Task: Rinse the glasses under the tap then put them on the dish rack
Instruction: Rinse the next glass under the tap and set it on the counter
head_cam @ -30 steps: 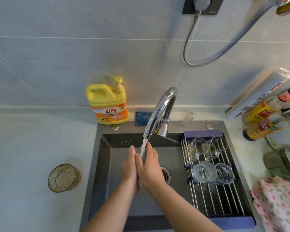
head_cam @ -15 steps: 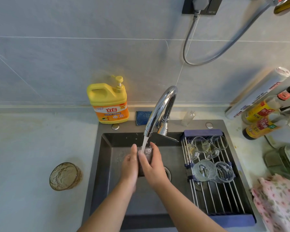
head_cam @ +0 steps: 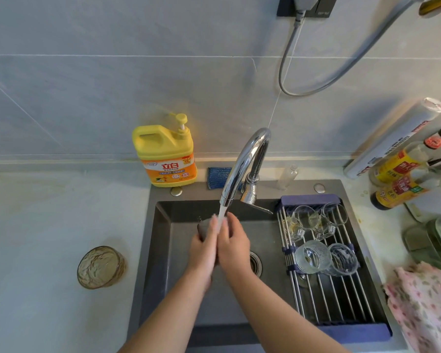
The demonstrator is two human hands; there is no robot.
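Racked: several glasses [head_cam: 316, 256] on the dish rack [head_cam: 341, 309] | Now: your left hand [head_cam: 204, 250] and right hand [head_cam: 233, 247] clasp a glass [head_cam: 203, 226] under the tap [head_cam: 242, 164] | To do: amber glass [head_cam: 101, 266], table [head_cam: 49, 220] left side.

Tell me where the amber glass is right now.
Head view: the amber glass stands on the counter left of the sink, nearer the camera than the yellow detergent bottle.

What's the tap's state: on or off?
On: water streams from the tap spout into the sink.
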